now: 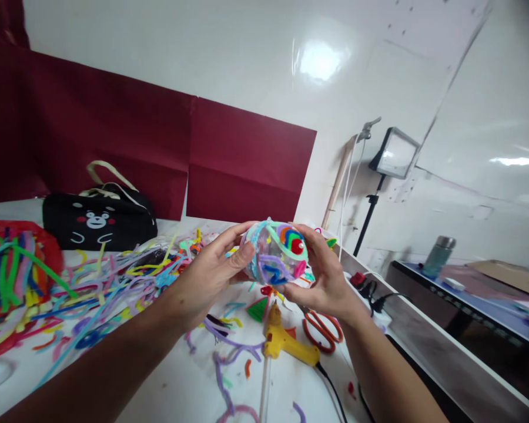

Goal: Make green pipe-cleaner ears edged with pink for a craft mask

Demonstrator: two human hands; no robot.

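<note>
Between my two hands, above the table, is a clear ball (273, 249) decorated with coloured pipe cleaners in mint, purple, blue, red and orange. My left hand (224, 261) grips its left side, the thumb lying across the near face. On the opposite side, my right hand (324, 273) has its fingers on the upper edge and the thumb below. Under the ball lies a yellow hot glue gun (286, 343) with a clear glue stick (265, 388) sticking out of its back. Orange-handled scissors (321, 330) rest near my right wrist.
Loose pipe cleaners (127, 288) cover the table's left side, beside a red bag (48, 247) full of more. A black bag (99, 220) stands behind them. To the right are a power strip (379, 317), a lamp on a stand (397, 154) and a bottle (438, 258) on another table.
</note>
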